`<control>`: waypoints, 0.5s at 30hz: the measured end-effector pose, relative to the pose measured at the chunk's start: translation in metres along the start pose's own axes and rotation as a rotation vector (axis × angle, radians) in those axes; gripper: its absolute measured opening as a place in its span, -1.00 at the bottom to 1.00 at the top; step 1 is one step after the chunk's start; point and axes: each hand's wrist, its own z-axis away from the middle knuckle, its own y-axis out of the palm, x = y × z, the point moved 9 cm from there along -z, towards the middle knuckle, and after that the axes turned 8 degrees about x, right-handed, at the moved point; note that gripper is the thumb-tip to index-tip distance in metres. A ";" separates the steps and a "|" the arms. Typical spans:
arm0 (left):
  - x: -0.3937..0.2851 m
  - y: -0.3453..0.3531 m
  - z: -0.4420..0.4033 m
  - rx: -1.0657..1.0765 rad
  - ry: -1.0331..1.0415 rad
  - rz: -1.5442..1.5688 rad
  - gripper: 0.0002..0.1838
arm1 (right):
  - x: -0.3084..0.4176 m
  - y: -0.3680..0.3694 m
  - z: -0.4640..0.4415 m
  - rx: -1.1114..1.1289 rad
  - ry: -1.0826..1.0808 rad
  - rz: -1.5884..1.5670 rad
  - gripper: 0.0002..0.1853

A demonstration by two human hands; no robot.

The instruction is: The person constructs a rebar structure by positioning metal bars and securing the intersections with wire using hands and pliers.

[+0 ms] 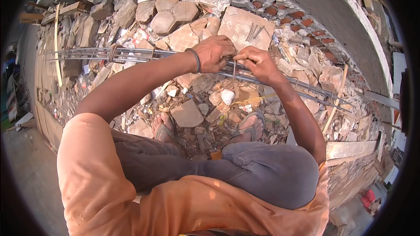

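Observation:
A long bundle of steel reinforcing bars (302,88) runs across in front of me, with square metal stirrups (114,54) around it at intervals. My left hand (214,53), a dark band at its wrist, is closed over the bars near the middle; its fingertips are partly hidden. Right beside it, my right hand (261,64) pinches the upper corner of one stirrup (234,69) between thumb and forefinger. The two hands almost touch there. Behind them, several loose metal rods that look like nails (254,32) lie on a flat stone slab (238,19).
Broken stone and brick rubble (205,85) covers the ground. Thin wooden strips (57,46) lie under the bundle at the left, and another wooden strip (336,100) is at the right. A rough brick and concrete wall (323,15) rises behind. My sandalled feet (165,127) stand close below the bars.

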 end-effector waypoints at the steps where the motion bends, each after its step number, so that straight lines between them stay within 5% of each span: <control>1: -0.005 -0.004 0.004 -0.018 0.001 -0.089 -0.68 | 0.000 0.000 0.001 -0.003 0.005 -0.004 -0.76; 9: -0.018 0.005 0.013 -0.038 -0.108 -0.312 -0.75 | 0.002 0.001 0.002 -0.026 -0.031 -0.021 -0.80; 12: -0.045 -0.013 0.005 -0.166 0.031 -0.564 -0.75 | 0.002 0.001 0.001 -0.037 -0.043 0.001 -0.80; 15: -0.024 0.006 0.006 0.042 -0.148 -0.393 -0.75 | 0.004 0.000 0.002 -0.037 -0.044 0.033 -0.80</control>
